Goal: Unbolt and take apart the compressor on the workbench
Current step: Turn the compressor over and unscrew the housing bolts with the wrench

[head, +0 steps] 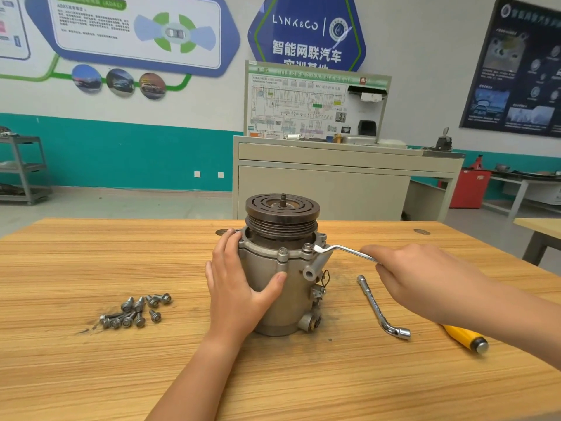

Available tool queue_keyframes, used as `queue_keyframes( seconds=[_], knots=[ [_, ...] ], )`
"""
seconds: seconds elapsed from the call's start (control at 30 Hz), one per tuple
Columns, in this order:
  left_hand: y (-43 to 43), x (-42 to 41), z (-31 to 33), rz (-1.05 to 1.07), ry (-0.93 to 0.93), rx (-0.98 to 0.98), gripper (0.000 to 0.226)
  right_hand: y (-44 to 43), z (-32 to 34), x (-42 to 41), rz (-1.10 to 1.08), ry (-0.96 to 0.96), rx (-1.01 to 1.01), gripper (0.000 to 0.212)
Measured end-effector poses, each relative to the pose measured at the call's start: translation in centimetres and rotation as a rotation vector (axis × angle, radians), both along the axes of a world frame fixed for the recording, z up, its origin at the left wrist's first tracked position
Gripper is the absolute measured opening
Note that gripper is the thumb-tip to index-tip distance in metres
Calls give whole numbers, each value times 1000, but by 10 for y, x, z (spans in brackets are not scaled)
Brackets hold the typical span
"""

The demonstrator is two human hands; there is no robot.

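A grey metal compressor (291,299) stands upright on the wooden workbench (121,360), its dark grooved pulley (282,208) on top. My left hand (239,278) wraps around the left side of its body, thumb across the front. My right hand (425,275) grips the handle of a bent silver wrench (343,250). The wrench's far end sits on a bolt at the right of the compressor's flange. Another flange bolt (283,252) stands at the front of the rim.
Several loose bolts (136,311) lie in a heap on the bench to the left. An L-shaped socket wrench (379,308) lies right of the compressor. A yellow-handled tool (464,335) rests partly under my right wrist. A beige training cabinet (334,177) stands behind the bench.
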State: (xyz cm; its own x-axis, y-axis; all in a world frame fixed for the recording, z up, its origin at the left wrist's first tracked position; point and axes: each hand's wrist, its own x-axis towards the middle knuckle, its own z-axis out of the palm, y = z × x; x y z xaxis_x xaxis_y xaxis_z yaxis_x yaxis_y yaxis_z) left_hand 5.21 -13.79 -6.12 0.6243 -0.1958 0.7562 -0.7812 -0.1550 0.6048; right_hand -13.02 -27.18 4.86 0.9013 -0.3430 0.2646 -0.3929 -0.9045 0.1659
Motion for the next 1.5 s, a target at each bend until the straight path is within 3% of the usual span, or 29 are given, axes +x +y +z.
queue_keyframes(
  seconds=[0.37,0.67,0.83,1.0,1.27,1.43,1.5],
  knots=[
    [-1,2,1,2,-21,-5,90,10,6,1,-74,30,17,32],
    [-2,2,0,17,-30,-13,90,32,19,17,-25,279,-442,34],
    [-3,3,0,14,-34,-16,89,17,18,16,16,240,-382,23],
    [-2,2,1,8,-37,-23,89,-8,20,45,-60,232,-496,18],
    [-1,4,0,-13,-60,-27,81,-27,-7,95,43,-4,-429,21],
    [-2,4,-1,2,-44,-12,87,-30,-8,54,64,-275,-109,27],
    [-1,2,0,3,-34,-13,89,-23,-5,34,94,-266,-33,29]
  ],
)
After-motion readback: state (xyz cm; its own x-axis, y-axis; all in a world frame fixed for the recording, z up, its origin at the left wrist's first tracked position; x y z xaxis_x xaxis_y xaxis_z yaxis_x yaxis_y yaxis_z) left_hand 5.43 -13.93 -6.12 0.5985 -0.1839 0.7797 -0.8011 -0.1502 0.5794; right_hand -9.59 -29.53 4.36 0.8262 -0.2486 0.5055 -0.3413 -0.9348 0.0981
